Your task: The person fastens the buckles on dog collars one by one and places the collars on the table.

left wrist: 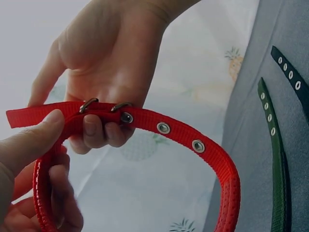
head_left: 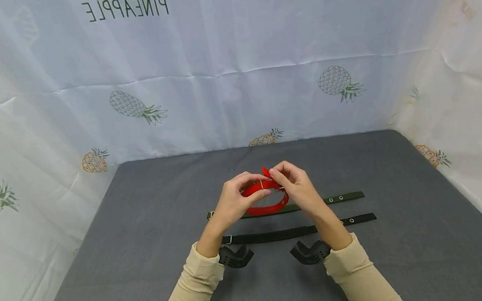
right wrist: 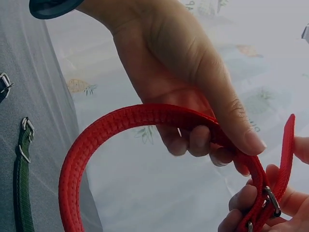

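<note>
Both hands hold a red collar point(head_left: 266, 210), bent into a loop above the table, with a metal buckle point(left wrist: 89, 105) and metal eyelets point(left wrist: 163, 127). My left hand point(head_left: 240, 198) pinches the band on the loop's left side; its thumb point(right wrist: 253, 141) lies along the band in the right wrist view. With thumb and fingers, my right hand point(head_left: 298, 186) grips the collar near the buckle. The strap's free tip point(right wrist: 289, 128) sticks out past the buckle, beside the right fingers. In the left wrist view, right-hand fingers curl under the band at the metal fittings.
Behind the collar, a green collar point(head_left: 348, 196) lies straight across the grey table point(head_left: 171, 279). A black collar point(head_left: 274, 236) lies parallel, nearer me. Dark wrist mounts point(head_left: 236, 256) sit below both hands. A pineapple-print curtain point(head_left: 235, 106) closes off the back and sides.
</note>
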